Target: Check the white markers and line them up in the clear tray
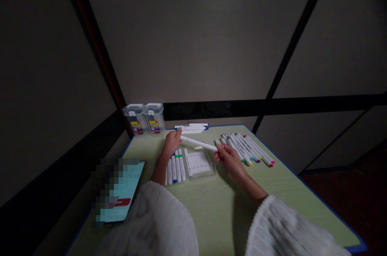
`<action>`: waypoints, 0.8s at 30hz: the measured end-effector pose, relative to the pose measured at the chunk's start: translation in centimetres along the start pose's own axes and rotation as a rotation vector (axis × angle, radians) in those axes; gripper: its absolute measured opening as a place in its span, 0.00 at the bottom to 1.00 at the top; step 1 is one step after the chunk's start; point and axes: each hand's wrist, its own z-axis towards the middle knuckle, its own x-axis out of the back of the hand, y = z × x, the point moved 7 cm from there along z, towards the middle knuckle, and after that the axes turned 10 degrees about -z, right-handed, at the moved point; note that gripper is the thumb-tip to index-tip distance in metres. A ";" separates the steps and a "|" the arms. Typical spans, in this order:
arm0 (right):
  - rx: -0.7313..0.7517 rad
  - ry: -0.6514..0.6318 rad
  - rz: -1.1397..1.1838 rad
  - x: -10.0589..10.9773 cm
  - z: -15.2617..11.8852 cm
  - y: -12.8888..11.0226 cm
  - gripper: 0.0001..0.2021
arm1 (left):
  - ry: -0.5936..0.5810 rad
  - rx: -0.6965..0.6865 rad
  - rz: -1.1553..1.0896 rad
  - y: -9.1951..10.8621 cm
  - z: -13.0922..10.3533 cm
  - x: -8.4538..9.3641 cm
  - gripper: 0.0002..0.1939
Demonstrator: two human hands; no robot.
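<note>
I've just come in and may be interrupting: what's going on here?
Someone's left hand and right hand hold a white marker near its two ends above a green table. A clear case lies there, one marker along its left side. A row of markers lies left of the case, a loose group to the right, and further markers at the back, beside two lidded boxes.
</note>
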 end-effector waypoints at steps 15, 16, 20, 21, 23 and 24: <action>-0.061 -0.029 -0.042 -0.3 0.2 1.3 0.15 | 0.058 -0.048 -0.085 -0.7 0.3 -0.2 0.16; -0.062 -0.030 -0.037 -0.3 0.2 1.3 0.15 | 0.058 -0.056 -0.089 -0.6 0.3 -0.2 0.15; -0.070 -0.063 -0.029 -0.5 0.2 1.4 0.14 | 0.048 -0.078 -0.105 -0.4 0.5 -0.4 0.14; -0.074 -0.082 -0.035 -0.7 0.2 1.4 0.14 | 0.045 -0.080 -0.110 -0.4 0.5 -0.4 0.14; -0.070 -0.126 -0.058 -1.0 0.2 1.5 0.14 | 0.038 -0.080 -0.119 -0.5 0.5 -0.4 0.15; -0.060 -0.144 -0.071 -1.1 0.1 1.4 0.14 | 0.035 -0.078 -0.124 -0.5 0.4 -0.4 0.15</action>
